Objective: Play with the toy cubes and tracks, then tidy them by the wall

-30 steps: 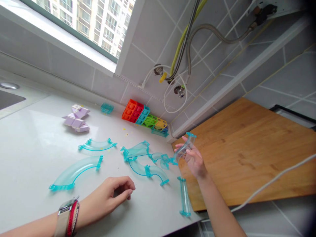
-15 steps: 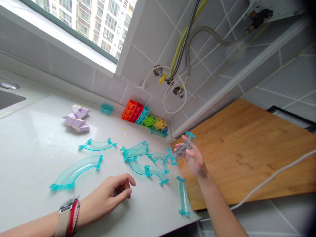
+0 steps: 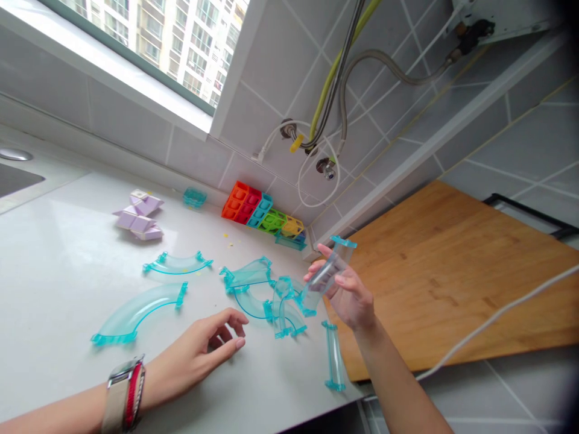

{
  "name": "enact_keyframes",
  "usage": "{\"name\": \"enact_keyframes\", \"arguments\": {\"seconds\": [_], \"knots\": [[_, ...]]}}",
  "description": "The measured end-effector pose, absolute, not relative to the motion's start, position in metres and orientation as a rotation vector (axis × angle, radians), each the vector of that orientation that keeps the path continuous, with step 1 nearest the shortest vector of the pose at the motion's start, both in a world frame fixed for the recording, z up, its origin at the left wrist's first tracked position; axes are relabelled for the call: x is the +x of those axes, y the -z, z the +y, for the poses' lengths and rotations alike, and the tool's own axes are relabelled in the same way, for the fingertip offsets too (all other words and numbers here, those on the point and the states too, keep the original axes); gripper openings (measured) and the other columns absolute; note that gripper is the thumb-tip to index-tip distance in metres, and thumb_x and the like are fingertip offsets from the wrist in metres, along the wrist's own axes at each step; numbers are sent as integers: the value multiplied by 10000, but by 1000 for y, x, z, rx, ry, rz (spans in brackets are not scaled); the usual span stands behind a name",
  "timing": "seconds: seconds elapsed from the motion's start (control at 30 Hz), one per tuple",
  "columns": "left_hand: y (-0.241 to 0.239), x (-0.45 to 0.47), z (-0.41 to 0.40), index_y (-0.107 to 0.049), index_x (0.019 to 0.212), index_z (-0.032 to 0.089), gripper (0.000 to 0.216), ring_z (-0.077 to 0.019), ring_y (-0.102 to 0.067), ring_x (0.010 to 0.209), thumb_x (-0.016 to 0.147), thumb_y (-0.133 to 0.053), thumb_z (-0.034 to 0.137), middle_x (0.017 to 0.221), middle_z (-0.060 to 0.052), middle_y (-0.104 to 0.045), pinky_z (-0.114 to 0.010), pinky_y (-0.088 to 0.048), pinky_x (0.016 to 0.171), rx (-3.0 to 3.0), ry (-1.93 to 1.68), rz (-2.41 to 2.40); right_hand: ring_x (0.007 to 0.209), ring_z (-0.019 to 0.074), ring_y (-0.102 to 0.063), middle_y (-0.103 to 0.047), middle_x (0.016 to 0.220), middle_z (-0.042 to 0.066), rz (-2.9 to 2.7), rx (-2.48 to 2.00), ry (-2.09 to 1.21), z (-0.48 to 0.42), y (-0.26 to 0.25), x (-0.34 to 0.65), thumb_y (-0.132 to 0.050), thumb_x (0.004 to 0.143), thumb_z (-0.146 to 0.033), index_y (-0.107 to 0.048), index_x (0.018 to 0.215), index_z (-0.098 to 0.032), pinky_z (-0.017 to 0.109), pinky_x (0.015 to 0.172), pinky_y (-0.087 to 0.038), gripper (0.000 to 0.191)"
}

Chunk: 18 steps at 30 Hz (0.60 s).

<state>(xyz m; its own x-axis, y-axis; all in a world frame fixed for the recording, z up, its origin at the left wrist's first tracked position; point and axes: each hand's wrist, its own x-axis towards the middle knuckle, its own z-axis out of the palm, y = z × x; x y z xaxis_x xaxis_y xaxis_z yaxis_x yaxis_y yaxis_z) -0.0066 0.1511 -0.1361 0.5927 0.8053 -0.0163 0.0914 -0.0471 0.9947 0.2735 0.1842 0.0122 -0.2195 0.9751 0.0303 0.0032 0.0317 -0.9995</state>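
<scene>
My right hand [image 3: 355, 304] grips a translucent blue toy track piece [image 3: 329, 272], held tilted over the counter's right side, with thumb and fingers around its middle. A curved track piece [image 3: 284, 292] lies against or just under its lower end; I cannot tell whether they are joined. My left hand [image 3: 208, 346] rests over the counter, fingers loosely bent and apart from the thumb, holding nothing. Beyond it are a wide track piece [image 3: 248, 275] and overlapping curved ones. Two separate curved pieces [image 3: 178, 264] [image 3: 140, 310] lie to the left, and a straight piece [image 3: 333, 355] stands near the front edge.
Purple folded blocks [image 3: 139, 217] sit at the back left. Along the wall runs a row of coloured cube frames [image 3: 248, 205], with a small blue piece [image 3: 195, 198] nearby. A wooden board [image 3: 452, 283] fills the right side, crossed by a white cable [image 3: 493, 319].
My right hand has turned the held track piece, bringing its lower end left and down. The curved piece beside it has swung left over the others. My left hand's fingers have parted slightly.
</scene>
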Motion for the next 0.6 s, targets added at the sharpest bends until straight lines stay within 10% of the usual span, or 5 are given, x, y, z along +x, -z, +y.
{"name": "enact_keyframes", "arguments": {"seconds": [0.23,0.6], "knots": [[140,-8,150,-381,1412,274,603,-233,-670,1026,912,-644,485,1302,-122,-602,-389,-581,866,1405,-773,679,1027,278,-719,-715,1092,51,-1387,-942,-1597,177,-5,233,-657,818,-312,-551,1403,-271,457,882,-572,596],[138,-9,152,-342,1407,257,500,-136,-537,664,990,-516,471,805,46,-517,-275,-492,662,1595,-843,901,1039,271,-712,-719,1104,63,-1357,-966,-1657,171,11,223,-698,817,-282,-564,1391,-261,436,888,-573,590]]}}
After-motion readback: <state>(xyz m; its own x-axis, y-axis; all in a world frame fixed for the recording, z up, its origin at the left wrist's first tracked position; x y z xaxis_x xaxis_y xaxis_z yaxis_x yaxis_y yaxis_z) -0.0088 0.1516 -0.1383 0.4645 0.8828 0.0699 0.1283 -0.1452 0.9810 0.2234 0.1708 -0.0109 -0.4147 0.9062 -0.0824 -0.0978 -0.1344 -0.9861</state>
